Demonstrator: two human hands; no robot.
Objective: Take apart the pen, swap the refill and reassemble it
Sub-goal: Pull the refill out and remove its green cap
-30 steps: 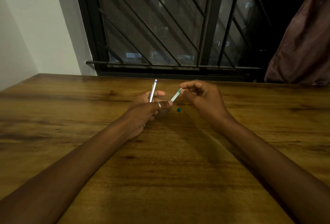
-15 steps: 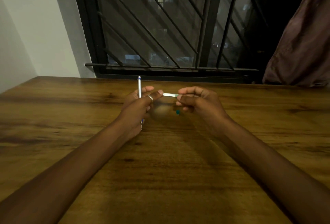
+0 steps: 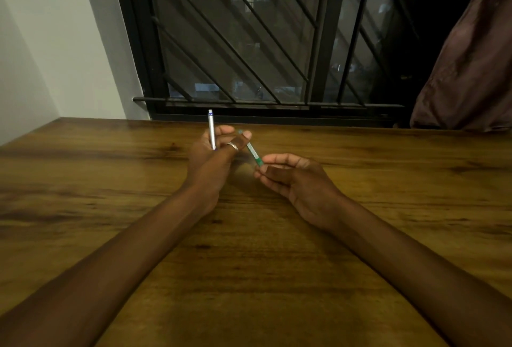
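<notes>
My left hand (image 3: 213, 158), with a ring on one finger, holds a thin silver refill (image 3: 211, 129) upright; its blue tip points up toward the window. A clear pen barrel with a green end (image 3: 253, 152) slants between both hands. Its upper end rests against my left fingertips, and its green lower end is pinched by the thumb and fingers of my right hand (image 3: 293, 180). Both hands hover just above the wooden table (image 3: 249, 277). The small teal piece seen earlier is hidden behind my right hand.
The table's far edge meets a dark window with black metal bars (image 3: 249, 56). A brown curtain (image 3: 471, 56) hangs at the right, and a white wall (image 3: 55, 42) stands at the left.
The barrel has swung from level to slanting, green end down toward me. My right hand has dropped closer and lower; my left hand has stayed with the refill upright.
</notes>
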